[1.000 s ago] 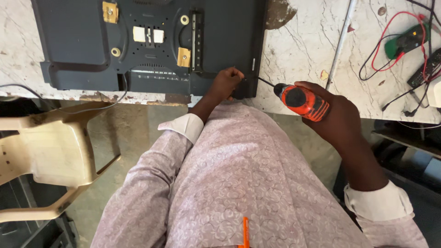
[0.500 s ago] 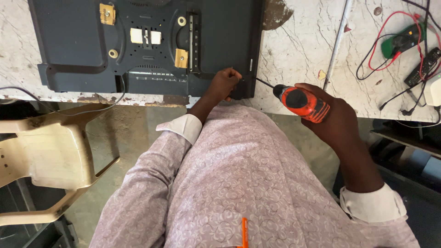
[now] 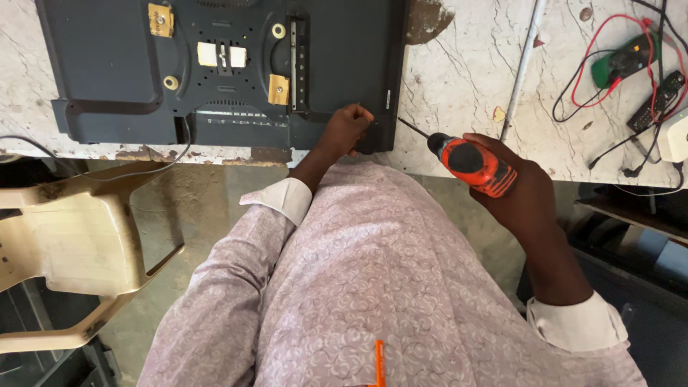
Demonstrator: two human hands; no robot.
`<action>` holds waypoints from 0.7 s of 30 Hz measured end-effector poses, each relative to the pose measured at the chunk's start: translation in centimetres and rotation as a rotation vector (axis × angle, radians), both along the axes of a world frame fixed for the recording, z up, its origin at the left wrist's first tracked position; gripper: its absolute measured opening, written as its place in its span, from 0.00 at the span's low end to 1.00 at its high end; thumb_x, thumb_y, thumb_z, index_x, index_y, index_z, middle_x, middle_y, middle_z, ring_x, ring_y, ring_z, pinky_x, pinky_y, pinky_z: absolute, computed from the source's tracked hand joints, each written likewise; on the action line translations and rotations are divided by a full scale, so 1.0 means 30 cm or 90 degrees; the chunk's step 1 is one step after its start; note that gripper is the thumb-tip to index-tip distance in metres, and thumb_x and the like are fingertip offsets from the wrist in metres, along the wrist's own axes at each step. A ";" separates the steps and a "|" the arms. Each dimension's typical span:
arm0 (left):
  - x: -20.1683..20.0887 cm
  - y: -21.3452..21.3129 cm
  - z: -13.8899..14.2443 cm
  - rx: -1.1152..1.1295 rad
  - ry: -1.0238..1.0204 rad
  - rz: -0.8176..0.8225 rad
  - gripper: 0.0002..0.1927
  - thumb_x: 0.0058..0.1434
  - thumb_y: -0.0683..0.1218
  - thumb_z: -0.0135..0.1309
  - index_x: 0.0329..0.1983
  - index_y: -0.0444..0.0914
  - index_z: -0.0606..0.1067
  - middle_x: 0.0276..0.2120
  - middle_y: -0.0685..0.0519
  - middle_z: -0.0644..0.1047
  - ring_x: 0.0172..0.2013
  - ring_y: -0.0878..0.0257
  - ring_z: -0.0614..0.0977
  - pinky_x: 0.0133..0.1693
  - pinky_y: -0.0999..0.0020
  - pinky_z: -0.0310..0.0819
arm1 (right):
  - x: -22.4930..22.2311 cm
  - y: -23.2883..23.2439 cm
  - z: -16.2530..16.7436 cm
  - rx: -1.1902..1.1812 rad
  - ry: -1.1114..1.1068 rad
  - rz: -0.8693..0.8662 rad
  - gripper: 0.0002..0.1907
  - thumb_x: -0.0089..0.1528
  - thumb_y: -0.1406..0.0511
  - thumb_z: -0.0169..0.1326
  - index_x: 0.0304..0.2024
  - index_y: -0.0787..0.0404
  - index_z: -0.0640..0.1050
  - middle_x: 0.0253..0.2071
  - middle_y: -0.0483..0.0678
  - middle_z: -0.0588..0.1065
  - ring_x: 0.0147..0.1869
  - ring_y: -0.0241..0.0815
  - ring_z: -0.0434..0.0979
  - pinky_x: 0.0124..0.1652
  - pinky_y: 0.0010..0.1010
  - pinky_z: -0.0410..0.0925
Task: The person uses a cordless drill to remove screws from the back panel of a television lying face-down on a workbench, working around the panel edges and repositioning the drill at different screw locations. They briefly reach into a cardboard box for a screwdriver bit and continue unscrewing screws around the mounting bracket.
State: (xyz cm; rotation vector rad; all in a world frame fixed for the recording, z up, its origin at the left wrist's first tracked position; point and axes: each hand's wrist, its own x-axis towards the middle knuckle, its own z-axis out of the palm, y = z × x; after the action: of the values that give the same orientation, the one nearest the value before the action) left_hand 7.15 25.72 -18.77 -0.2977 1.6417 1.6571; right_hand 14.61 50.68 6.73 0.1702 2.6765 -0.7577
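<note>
On the panel (image 3: 215, 64), left hand (image 3: 347, 129) pinches (right hand (image 3: 523, 190) clasps screwdriver (image 3: 469, 163)).

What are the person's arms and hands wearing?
Both arms are in long, loose sleeves of pale lilac cloth with a swirly white pattern. The left sleeve ends in a plain white cuff folded back at the wrist, and the right sleeve has the same white cuff. The left hand and right hand are bare: no gloves, rings or watch show.

I see open marble btwn TV back panel (image 3: 215, 72) and metal rod (image 3: 522, 68); wires, multimeter (image 3: 622, 61), remote (image 3: 659, 99) crowd far right.
</note>
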 end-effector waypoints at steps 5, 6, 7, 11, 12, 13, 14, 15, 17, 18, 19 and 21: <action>-0.005 0.003 0.001 0.003 -0.006 0.002 0.09 0.65 0.46 0.49 0.45 0.38 0.75 0.23 0.58 0.70 0.19 0.71 0.71 0.16 0.70 0.69 | -0.005 -0.003 0.011 -0.002 -0.039 -0.018 0.37 0.50 0.68 0.65 0.63 0.41 0.76 0.39 0.50 0.81 0.42 0.52 0.83 0.40 0.36 0.72; -0.003 0.002 0.001 -0.003 -0.008 -0.001 0.09 0.65 0.46 0.49 0.45 0.38 0.75 0.23 0.58 0.70 0.19 0.71 0.71 0.17 0.71 0.69 | -0.004 -0.006 0.012 0.001 -0.034 -0.016 0.36 0.51 0.67 0.65 0.63 0.41 0.76 0.39 0.50 0.81 0.42 0.52 0.83 0.40 0.36 0.72; -0.002 0.002 0.001 -0.007 -0.007 -0.003 0.09 0.65 0.46 0.49 0.44 0.38 0.75 0.23 0.58 0.70 0.19 0.71 0.71 0.17 0.71 0.70 | -0.003 -0.008 0.012 0.005 -0.029 -0.014 0.36 0.51 0.67 0.65 0.63 0.41 0.76 0.40 0.50 0.81 0.43 0.52 0.83 0.40 0.37 0.72; -0.002 0.001 0.001 -0.010 -0.002 -0.006 0.09 0.65 0.46 0.49 0.45 0.39 0.75 0.23 0.58 0.70 0.19 0.71 0.71 0.17 0.70 0.70 | -0.003 -0.015 0.011 -0.011 0.002 -0.004 0.35 0.52 0.67 0.64 0.63 0.42 0.76 0.42 0.50 0.81 0.44 0.51 0.83 0.41 0.36 0.72; -0.003 0.001 0.001 -0.008 0.000 -0.006 0.10 0.65 0.46 0.49 0.45 0.38 0.75 0.23 0.58 0.70 0.19 0.71 0.71 0.16 0.70 0.70 | -0.004 -0.016 0.011 -0.009 -0.006 -0.007 0.36 0.52 0.68 0.64 0.63 0.42 0.76 0.42 0.50 0.81 0.43 0.52 0.83 0.40 0.36 0.72; -0.003 0.001 0.001 -0.006 -0.001 -0.004 0.10 0.65 0.46 0.49 0.45 0.39 0.75 0.23 0.58 0.70 0.19 0.71 0.71 0.16 0.70 0.70 | -0.006 -0.016 0.011 -0.006 -0.014 -0.009 0.36 0.52 0.68 0.64 0.63 0.42 0.76 0.41 0.50 0.81 0.43 0.52 0.83 0.40 0.37 0.72; -0.002 0.001 0.001 -0.003 -0.003 -0.002 0.10 0.65 0.46 0.49 0.45 0.39 0.75 0.23 0.58 0.70 0.20 0.71 0.71 0.16 0.70 0.70 | -0.008 -0.016 0.010 -0.004 -0.023 -0.012 0.36 0.51 0.68 0.64 0.63 0.42 0.76 0.41 0.50 0.81 0.43 0.52 0.83 0.40 0.37 0.72; -0.002 0.001 0.001 -0.001 -0.004 0.001 0.10 0.64 0.47 0.49 0.45 0.39 0.75 0.23 0.58 0.70 0.20 0.71 0.71 0.16 0.71 0.70 | -0.009 -0.017 0.010 -0.007 -0.021 -0.011 0.36 0.51 0.68 0.64 0.63 0.42 0.76 0.41 0.50 0.81 0.43 0.52 0.83 0.40 0.37 0.72; 0.000 0.000 0.001 -0.003 0.006 0.001 0.10 0.65 0.47 0.49 0.45 0.39 0.75 0.24 0.58 0.71 0.20 0.71 0.72 0.16 0.71 0.70 | -0.010 -0.018 0.010 -0.012 -0.019 -0.011 0.36 0.52 0.68 0.64 0.63 0.42 0.76 0.41 0.50 0.81 0.43 0.52 0.82 0.40 0.37 0.72; 0.000 0.001 0.001 -0.004 0.010 0.001 0.10 0.65 0.47 0.49 0.45 0.39 0.76 0.24 0.58 0.71 0.20 0.71 0.72 0.16 0.71 0.70 | -0.010 -0.018 0.011 -0.013 -0.013 -0.005 0.36 0.52 0.68 0.64 0.63 0.42 0.76 0.41 0.50 0.81 0.43 0.52 0.82 0.40 0.37 0.72; 0.000 0.002 0.001 -0.004 0.007 0.001 0.10 0.64 0.47 0.49 0.45 0.39 0.76 0.24 0.58 0.71 0.20 0.71 0.72 0.16 0.71 0.70 | -0.011 -0.018 0.011 -0.014 -0.005 0.001 0.36 0.51 0.68 0.64 0.63 0.42 0.76 0.41 0.50 0.81 0.43 0.52 0.82 0.40 0.37 0.72; 0.001 0.001 0.001 -0.007 -0.001 0.001 0.10 0.64 0.47 0.50 0.45 0.39 0.76 0.24 0.58 0.71 0.20 0.71 0.72 0.17 0.71 0.71 | -0.014 -0.017 0.010 0.002 -0.018 0.005 0.37 0.51 0.68 0.64 0.63 0.42 0.76 0.41 0.50 0.81 0.43 0.53 0.82 0.40 0.37 0.72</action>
State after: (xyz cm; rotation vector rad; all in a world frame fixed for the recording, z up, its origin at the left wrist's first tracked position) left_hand 7.18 25.76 -18.73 -0.3060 1.6511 1.6495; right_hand 14.18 50.17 7.03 0.1703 2.6505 -0.7440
